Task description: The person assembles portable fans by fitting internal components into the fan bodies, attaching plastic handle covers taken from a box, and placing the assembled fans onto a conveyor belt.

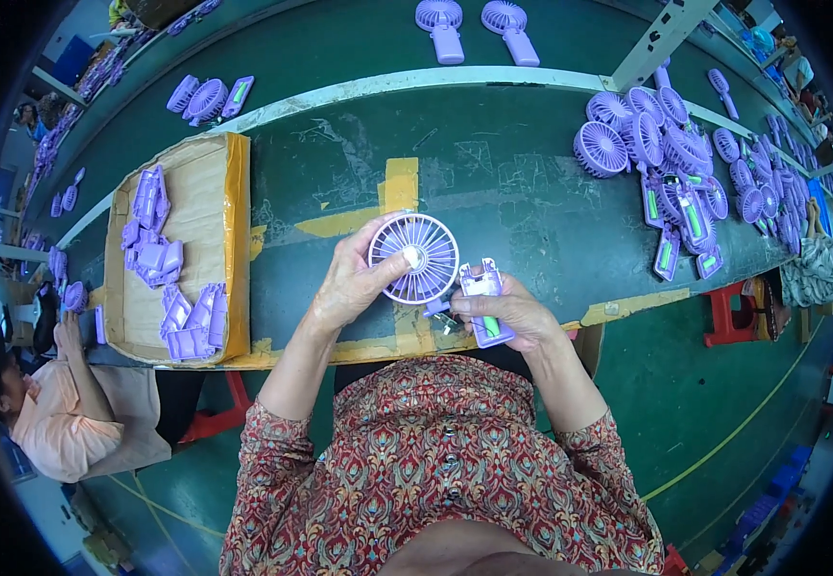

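My left hand [347, 278] grips the round purple fan head [426, 245] by its left rim, thumb resting over the grille's middle. In my right hand [524, 315] is a purple fan handle [482, 280], its inside exposed with a green battery cell showing. A short neck and a small dark part with wires lie between the fan head and the handle; whether they join the two is hard to make out. Both hands are above the near edge of the green table [320, 202].
To the left, a cardboard tray [240, 211] holds several purple handle shells [152, 254]. A pile of purple fans [642, 144] with open handles lies at right. Two fans [445, 38] rest beyond the white rail [378, 91]. Another person [80, 422] sits at left; a red stool [728, 317] stands right.
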The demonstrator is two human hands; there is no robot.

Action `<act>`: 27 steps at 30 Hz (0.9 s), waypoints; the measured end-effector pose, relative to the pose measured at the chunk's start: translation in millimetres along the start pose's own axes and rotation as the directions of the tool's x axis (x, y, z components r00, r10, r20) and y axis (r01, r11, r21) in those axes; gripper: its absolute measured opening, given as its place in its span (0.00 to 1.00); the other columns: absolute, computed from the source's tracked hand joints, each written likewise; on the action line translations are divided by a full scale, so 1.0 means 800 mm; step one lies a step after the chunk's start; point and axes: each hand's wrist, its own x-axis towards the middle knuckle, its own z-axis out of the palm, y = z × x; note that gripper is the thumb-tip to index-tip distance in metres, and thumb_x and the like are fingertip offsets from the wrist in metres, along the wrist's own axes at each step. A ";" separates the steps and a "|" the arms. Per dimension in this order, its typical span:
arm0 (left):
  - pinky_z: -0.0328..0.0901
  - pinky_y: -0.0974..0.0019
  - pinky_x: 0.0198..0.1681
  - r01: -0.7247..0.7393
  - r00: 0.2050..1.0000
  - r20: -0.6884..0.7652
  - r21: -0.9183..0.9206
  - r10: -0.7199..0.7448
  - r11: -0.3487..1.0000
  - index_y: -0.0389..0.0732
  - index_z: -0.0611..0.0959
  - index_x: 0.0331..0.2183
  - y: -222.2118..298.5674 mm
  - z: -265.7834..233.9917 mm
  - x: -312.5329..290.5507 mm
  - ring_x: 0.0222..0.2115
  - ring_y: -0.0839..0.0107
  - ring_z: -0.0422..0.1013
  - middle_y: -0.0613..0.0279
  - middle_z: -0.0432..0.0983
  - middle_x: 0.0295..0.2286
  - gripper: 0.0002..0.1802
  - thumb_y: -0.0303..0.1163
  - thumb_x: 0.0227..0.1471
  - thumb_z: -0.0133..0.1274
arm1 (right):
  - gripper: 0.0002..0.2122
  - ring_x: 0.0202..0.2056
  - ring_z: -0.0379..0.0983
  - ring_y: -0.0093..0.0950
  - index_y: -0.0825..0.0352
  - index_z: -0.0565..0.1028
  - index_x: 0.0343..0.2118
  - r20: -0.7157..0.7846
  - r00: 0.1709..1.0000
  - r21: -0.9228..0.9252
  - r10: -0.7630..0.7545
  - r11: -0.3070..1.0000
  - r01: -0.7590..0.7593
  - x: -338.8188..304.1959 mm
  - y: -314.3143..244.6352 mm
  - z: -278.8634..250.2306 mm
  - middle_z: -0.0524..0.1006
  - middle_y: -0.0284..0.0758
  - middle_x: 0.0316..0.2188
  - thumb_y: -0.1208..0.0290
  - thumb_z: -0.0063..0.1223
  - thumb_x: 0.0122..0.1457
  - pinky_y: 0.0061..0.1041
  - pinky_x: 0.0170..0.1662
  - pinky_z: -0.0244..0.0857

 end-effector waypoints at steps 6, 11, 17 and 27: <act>0.64 0.70 0.46 -0.012 0.998 -0.056 -0.082 0.008 0.997 0.33 0.71 0.48 -0.005 0.005 0.003 0.40 0.74 0.69 0.58 0.73 0.40 0.29 0.35 0.46 0.59 | 0.12 0.26 0.72 0.20 0.66 0.69 0.41 -0.018 0.997 -0.015 0.069 0.997 -0.070 0.000 0.003 -0.007 0.75 0.35 0.30 0.65 0.51 0.58 0.19 0.29 0.70; 0.64 0.70 0.46 -0.055 0.995 -0.083 -0.043 0.051 0.998 0.33 0.70 0.49 -0.010 0.010 0.006 0.41 0.74 0.69 0.58 0.73 0.40 0.29 0.35 0.46 0.59 | 0.11 0.30 0.72 0.20 0.69 0.68 0.42 0.002 1.000 -0.231 0.009 0.973 -0.008 -0.001 0.019 0.004 0.75 0.35 0.32 0.69 0.47 0.60 0.19 0.32 0.70; 0.64 0.69 0.45 -0.088 0.992 -0.091 -0.022 0.086 0.996 0.33 0.70 0.49 -0.013 0.013 0.006 0.40 0.74 0.69 0.58 0.73 0.40 0.30 0.35 0.46 0.59 | 0.10 0.32 0.72 0.19 0.69 0.69 0.42 0.086 0.994 -0.303 -0.074 0.948 0.096 -0.006 0.025 0.016 0.75 0.34 0.34 0.69 0.46 0.60 0.19 0.37 0.69; 0.64 0.70 0.46 -0.036 0.998 -0.061 -0.083 0.031 0.996 0.33 0.69 0.50 -0.015 0.011 0.004 0.41 0.75 0.69 0.59 0.73 0.40 0.30 0.35 0.46 0.59 | 0.12 0.31 0.73 0.18 0.69 0.70 0.41 0.070 0.979 -0.420 -0.194 0.884 0.205 0.003 0.033 0.004 0.76 0.32 0.30 0.66 0.45 0.61 0.19 0.36 0.69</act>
